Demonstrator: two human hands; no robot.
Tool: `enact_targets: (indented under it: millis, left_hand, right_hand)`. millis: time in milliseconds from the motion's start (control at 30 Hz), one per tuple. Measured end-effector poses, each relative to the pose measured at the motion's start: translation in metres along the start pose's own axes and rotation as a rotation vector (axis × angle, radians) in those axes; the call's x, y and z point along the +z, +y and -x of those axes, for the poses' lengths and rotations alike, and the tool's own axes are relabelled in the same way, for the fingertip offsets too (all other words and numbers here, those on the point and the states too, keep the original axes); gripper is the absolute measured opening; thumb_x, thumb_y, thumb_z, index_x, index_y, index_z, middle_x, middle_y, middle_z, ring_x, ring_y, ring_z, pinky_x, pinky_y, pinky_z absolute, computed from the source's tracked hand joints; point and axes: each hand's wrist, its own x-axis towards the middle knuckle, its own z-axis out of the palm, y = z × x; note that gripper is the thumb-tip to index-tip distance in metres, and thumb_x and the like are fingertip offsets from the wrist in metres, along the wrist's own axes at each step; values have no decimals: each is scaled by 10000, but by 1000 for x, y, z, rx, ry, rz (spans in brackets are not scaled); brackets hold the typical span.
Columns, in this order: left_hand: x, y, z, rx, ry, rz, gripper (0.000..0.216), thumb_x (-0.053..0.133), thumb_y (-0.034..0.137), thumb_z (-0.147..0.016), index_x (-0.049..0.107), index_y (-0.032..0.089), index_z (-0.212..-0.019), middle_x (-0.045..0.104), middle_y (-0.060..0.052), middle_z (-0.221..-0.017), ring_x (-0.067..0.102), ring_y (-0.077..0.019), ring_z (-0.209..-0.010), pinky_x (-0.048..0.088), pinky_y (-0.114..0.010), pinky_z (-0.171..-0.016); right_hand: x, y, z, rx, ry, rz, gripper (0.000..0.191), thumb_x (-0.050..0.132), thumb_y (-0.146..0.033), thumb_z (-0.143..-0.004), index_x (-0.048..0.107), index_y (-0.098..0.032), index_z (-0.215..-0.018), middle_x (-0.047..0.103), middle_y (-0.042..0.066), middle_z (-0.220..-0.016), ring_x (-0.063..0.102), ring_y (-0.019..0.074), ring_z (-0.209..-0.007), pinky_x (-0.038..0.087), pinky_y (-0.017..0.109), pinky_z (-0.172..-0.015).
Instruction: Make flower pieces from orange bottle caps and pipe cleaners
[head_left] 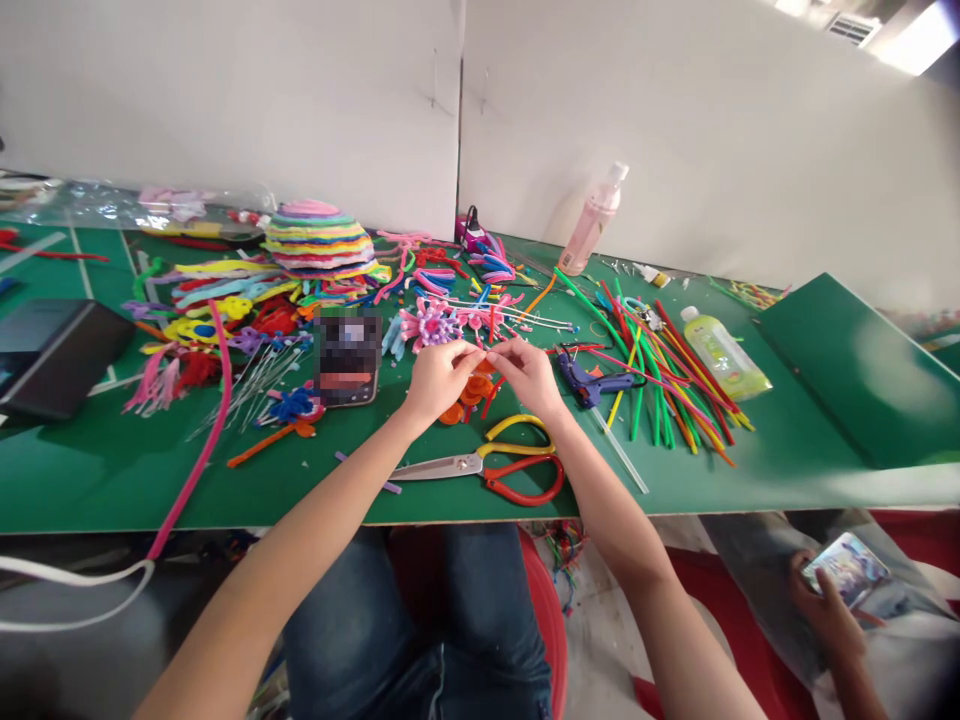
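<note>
My left hand (pixel 441 378) and my right hand (pixel 526 374) meet fingertip to fingertip above the middle of the table. Both are closed in a pinch; whatever sits between the fingertips is too small or hidden to make out. Under and just behind them lie orange curled pipe-cleaner pieces (pixel 453 413) and a pink and purple pipe-cleaner flower (pixel 430 324). Scissors (pixel 442 467) with one yellow and one red handle lie in front of my hands, near the table's edge. To the right of my right hand rests a blue glue gun (pixel 592 382).
On the green table (pixel 795 480), pipe cleaners (pixel 660 410) and a green bottle (pixel 724 352) lie right. A pink bottle (pixel 592 220) leans at the wall. Left are a phone (pixel 349 355), a striped dome (pixel 319 240) and a black box (pixel 64 350). A person's hand (pixel 831 615) holds a phone.
</note>
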Motion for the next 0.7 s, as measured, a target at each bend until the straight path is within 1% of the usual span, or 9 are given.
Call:
enact_targets:
  millis: [100,167,200,300,400,533,600,700]
  left_hand:
    - [0,-3,-2,-48,-58,89,358,510,452,-852,677,154,-743,687,-26,-658,616,-166,-599,419,-240,-537]
    - [-1,-2,-2,-57,-52,66,357,494,439,-867,681,154,-761,679,-24,-644,619,-166,-593,423,-242,-535]
    - [-1,-1,-2,-51,-29,41,347,486,426,-875,688,156,-793,692,-30,-673,633,-170,-618,437,-246,-556]
    - [-3,3,0,4,65,-31,279,507,368,-879,702,169,-892,737,-54,-843,678,-187,-760,487,-262,-675]
    - [-3,5,0,87,134,-99,212,543,304,-861,707,175,-901,739,-55,-896,684,-183,-794,507,-270,-716]
    - [-2,6,1,187,238,-206,184,546,254,-859,715,192,-897,732,-48,-971,681,-178,-881,515,-273,-763]
    - [-2,6,2,212,256,-257,177,552,242,-854,720,200,-888,732,-47,-982,680,-182,-902,514,-277,-774]
    - [-2,8,3,218,233,-317,173,556,230,-845,723,203,-874,731,-57,-987,678,-197,-914,509,-302,-814]
  right_hand:
    - [2,-1,2,-45,45,135,188,572,-357,-826,612,-184,-764,615,-13,-647,528,109,-569,402,242,-558]
    - [4,-1,3,-57,77,161,179,548,-339,-837,589,-185,-754,618,-8,-665,530,110,-579,405,243,-570]
    - [5,0,4,-58,93,158,179,539,-337,-840,579,-186,-753,621,-7,-672,530,110,-579,407,243,-571]
    - [6,-1,4,-42,141,145,178,528,-342,-843,559,-191,-754,623,-8,-683,526,108,-576,411,241,-572]
    - [5,-2,4,-25,158,141,179,528,-349,-840,551,-194,-755,615,-14,-675,515,105,-571,409,239,-569]
    - [6,-3,4,-24,152,130,185,526,-357,-842,545,-195,-753,602,-21,-657,507,103,-564,405,238,-564]
    - [6,-3,4,-28,153,118,190,524,-364,-844,541,-198,-751,598,-21,-654,507,105,-563,407,241,-565]
    - [7,-1,3,-34,170,89,199,523,-378,-844,530,-205,-745,596,-16,-668,515,111,-575,414,244,-571]
